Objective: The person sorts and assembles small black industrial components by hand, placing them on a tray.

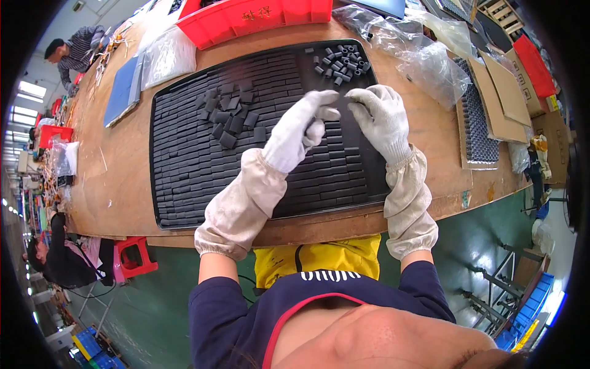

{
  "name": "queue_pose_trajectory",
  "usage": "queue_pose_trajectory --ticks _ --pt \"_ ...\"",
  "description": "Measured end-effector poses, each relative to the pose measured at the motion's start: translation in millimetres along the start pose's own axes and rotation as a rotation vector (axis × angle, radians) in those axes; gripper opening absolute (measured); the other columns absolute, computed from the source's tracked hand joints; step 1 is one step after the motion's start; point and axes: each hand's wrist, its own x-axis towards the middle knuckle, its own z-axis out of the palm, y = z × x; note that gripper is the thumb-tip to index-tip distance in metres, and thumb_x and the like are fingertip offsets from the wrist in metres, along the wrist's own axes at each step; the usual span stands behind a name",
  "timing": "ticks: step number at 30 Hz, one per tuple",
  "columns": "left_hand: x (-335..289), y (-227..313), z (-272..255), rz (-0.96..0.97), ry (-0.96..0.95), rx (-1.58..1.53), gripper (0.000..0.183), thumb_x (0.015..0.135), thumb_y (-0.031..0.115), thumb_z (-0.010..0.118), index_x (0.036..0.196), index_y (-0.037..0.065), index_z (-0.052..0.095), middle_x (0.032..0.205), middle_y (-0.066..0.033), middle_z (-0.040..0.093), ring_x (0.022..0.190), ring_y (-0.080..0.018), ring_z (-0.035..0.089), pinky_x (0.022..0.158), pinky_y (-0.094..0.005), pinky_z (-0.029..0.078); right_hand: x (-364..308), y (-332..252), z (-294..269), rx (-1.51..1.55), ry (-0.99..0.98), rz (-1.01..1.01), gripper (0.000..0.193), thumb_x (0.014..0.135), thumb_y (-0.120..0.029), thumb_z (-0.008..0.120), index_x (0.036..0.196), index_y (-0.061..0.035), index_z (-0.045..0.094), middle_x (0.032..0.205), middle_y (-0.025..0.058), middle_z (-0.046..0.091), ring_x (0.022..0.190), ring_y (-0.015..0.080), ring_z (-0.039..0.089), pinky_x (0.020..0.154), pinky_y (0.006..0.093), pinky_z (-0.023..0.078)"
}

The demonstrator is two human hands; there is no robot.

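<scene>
Both my hands wear white knitted gloves with cream sleeves, held over a black tray (367, 178) on the table. My left hand (301, 128) hovers above the tray's right-middle part, fingers bent inward toward my right hand. My right hand (382, 120) is just across from it, thumb and fingertips drawn together near the tray's right side. A small gap separates the hands; anything in their fingers is too small or hidden to make out. Tight rows of black tube pieces (196, 166) line the tray. Loose flat black pieces (228, 117) lie heaped on the rows; short black tubes (341, 63) lie scattered in the upper right corner.
A red bin (255, 23) stands behind the tray. Plastic bags (433, 67), cardboard sheets (501, 92) and a sheet of packed black tubes (479, 132) lie to the right. At left are a blue sheet (121, 92) and a clear bag (169, 58). Another person (83, 52) works at far left.
</scene>
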Motion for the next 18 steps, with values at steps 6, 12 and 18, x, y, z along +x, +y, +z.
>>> queue_pose_trajectory --ticks 6,12,18 --pt "16 -8 -24 -0.081 0.076 -0.569 0.034 0.103 0.019 0.053 0.132 0.001 0.053 0.098 -0.0103 0.062 0.069 -0.0119 0.053 0.057 -0.0205 0.048 6 -30 -2 0.145 0.059 -0.153 0.026 0.070 -0.011 0.080 0.094 -0.0181 0.072 0.083 0.0023 0.059 0.083 0.0265 0.061 0.078 0.0395 0.049" --pt "19 -35 -38 0.007 -0.139 -0.686 0.039 0.099 0.005 0.054 0.137 0.000 0.048 0.111 -0.0143 0.063 0.093 -0.0200 0.064 0.085 -0.0314 0.056 4 -45 7 0.143 -0.040 -0.352 0.038 0.063 -0.012 0.080 0.099 -0.0190 0.071 0.081 0.0005 0.058 0.086 0.0266 0.062 0.084 0.0427 0.050" --pt "19 -36 -22 0.003 0.024 -0.811 0.028 0.101 0.003 0.049 0.129 0.000 0.050 0.102 -0.0150 0.062 0.090 -0.0217 0.063 0.080 -0.0322 0.057 1 -47 3 0.098 -0.081 -0.347 0.034 0.063 -0.014 0.081 0.095 -0.0185 0.070 0.084 0.0003 0.058 0.089 0.0262 0.062 0.089 0.0437 0.049"
